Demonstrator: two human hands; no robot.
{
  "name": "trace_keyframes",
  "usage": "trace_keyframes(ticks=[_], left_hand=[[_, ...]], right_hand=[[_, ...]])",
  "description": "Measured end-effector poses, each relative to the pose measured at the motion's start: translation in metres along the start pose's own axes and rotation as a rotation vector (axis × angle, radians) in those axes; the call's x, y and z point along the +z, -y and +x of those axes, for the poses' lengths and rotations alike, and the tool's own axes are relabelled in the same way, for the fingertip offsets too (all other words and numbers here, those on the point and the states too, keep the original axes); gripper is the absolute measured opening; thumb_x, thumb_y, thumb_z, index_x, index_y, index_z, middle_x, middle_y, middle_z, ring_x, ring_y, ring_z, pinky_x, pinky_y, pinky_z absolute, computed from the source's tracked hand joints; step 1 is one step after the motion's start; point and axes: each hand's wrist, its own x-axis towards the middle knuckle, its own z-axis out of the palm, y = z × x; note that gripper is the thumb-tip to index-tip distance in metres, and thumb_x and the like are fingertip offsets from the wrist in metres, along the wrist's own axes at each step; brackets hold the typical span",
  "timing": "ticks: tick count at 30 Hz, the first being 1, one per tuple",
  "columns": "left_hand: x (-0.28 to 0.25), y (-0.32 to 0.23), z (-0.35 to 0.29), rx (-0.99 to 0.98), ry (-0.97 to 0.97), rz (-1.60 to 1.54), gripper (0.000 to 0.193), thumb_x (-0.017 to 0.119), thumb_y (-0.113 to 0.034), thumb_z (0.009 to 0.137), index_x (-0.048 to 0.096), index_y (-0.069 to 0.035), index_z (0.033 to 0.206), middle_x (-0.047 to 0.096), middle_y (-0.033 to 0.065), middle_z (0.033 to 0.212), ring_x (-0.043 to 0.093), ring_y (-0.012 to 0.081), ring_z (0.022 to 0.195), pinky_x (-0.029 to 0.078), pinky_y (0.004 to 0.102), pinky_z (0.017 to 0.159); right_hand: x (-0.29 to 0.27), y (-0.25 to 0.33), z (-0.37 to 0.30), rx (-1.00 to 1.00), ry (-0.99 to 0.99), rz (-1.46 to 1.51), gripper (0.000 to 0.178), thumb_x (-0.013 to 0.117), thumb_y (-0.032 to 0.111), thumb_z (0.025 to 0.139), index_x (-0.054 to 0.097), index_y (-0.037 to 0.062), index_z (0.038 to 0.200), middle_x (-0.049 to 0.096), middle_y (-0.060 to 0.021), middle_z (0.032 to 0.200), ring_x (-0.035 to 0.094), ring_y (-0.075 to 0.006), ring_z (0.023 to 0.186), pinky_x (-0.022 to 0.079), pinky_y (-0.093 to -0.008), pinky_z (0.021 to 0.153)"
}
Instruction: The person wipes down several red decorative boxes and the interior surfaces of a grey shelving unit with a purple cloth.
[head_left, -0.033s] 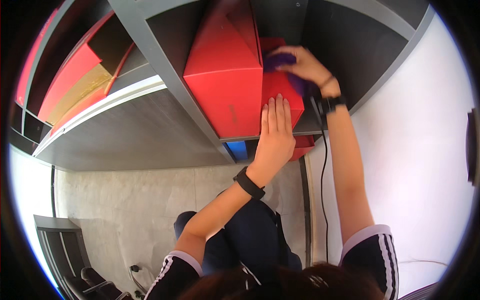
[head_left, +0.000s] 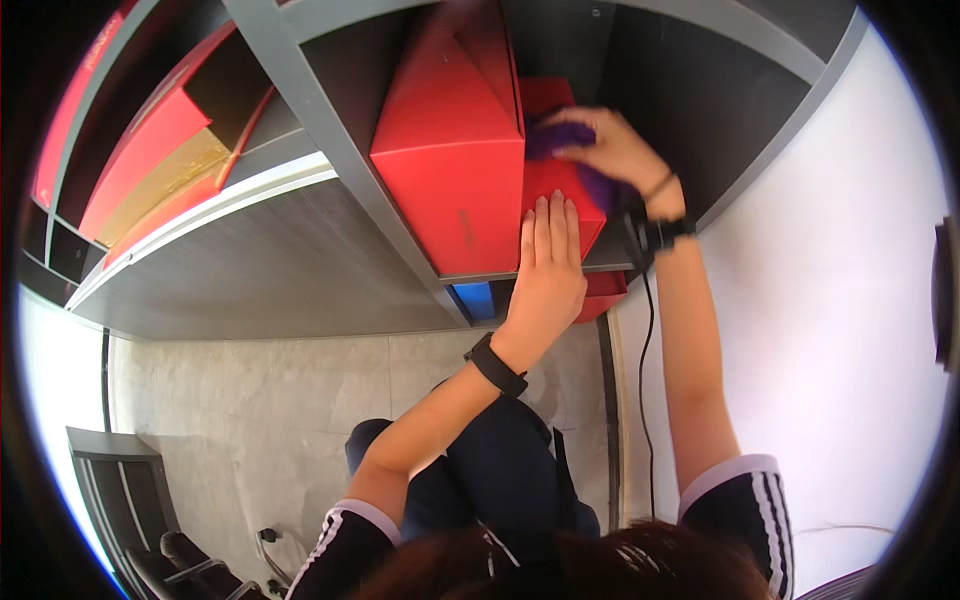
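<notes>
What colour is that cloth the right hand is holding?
Purple: the cloth in the right hand shows best in the head view.

A large red box (head_left: 450, 205) carries one faint, darker mark on its front face. To its right, a deep purple cloth (head_left: 603, 186) sits against a smaller box (head_left: 556, 178) in matching red, before near-black shelf panels (head_left: 690, 110). Grey framing (head_left: 320, 120) edges the large red box on the left; farther left of it, a red carton (head_left: 145, 150) bears a gold band (head_left: 165, 185). Below it show a bright blue block (head_left: 473, 300), mottled beige-grey flooring (head_left: 300, 390) and black sleeves (head_left: 735, 510) striped white.
</notes>
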Motion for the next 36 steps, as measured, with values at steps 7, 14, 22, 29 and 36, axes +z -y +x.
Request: trace_keyframes(ticks=[7, 14, 22, 29, 36], left_hand=[[0.003, -0.010, 0.002, 0.030, -0.033, -0.083, 0.074, 0.059, -0.014, 0.074, 0.034, 0.015, 0.137, 0.043, 0.0251, 0.127, 0.041, 0.0405, 0.123, 0.030, 0.0475, 0.113], [0.007, -0.005, -0.004, 0.054, -0.069, 0.064, 0.072, 0.058, -0.016, 0.074, 0.037, 0.015, 0.135, 0.045, 0.0239, 0.126, 0.045, 0.0376, 0.120, 0.033, 0.0454, 0.111], [0.010, -0.008, -0.003, 0.062, -0.091, 0.061, 0.072, 0.056, -0.015, 0.074, 0.035, 0.016, 0.136, 0.045, 0.0267, 0.126, 0.044, 0.0399, 0.122, 0.033, 0.0458, 0.112], [0.006, -0.003, -0.007, 0.096, -0.120, -0.282, 0.076, 0.056, -0.014, 0.070, 0.033, 0.020, 0.134, 0.039, 0.0356, 0.133, 0.038, 0.0480, 0.129, 0.029, 0.0500, 0.114], [0.000, 0.001, -0.008, 0.131, -0.136, -0.316, 0.077, 0.057, -0.014, 0.066, 0.035, 0.022, 0.131, 0.042, 0.0370, 0.129, 0.040, 0.0500, 0.126, 0.029, 0.0511, 0.113]], right_hand=[[-0.001, 0.015, 0.000, 0.236, -0.066, -0.114, 0.037, 0.073, 0.001, 0.072, 0.066, 0.0039, 0.109, 0.070, -0.0152, 0.100, 0.068, -0.0271, 0.096, 0.051, -0.0315, 0.084], [-0.023, -0.066, 0.059, 0.155, 0.196, 0.156, 0.038, 0.076, 0.013, 0.080, 0.065, 0.0082, 0.116, 0.070, -0.0067, 0.103, 0.064, -0.0153, 0.094, 0.050, -0.0279, 0.087], [-0.019, -0.073, 0.069, 0.196, 0.136, -0.010, 0.040, 0.074, 0.021, 0.084, 0.061, 0.0081, 0.120, 0.069, -0.0065, 0.106, 0.063, -0.0149, 0.097, 0.049, -0.0285, 0.088], [-0.007, -0.016, 0.000, 0.154, 0.008, -0.043, 0.037, 0.074, 0.011, 0.076, 0.065, 0.0093, 0.113, 0.069, -0.0169, 0.102, 0.067, -0.0326, 0.096, 0.052, -0.0360, 0.086], [0.008, 0.074, -0.086, 0.168, -0.201, 0.134, 0.034, 0.066, -0.003, 0.074, 0.066, 0.0040, 0.107, 0.069, -0.0162, 0.106, 0.066, -0.0296, 0.101, 0.049, -0.0316, 0.090]])
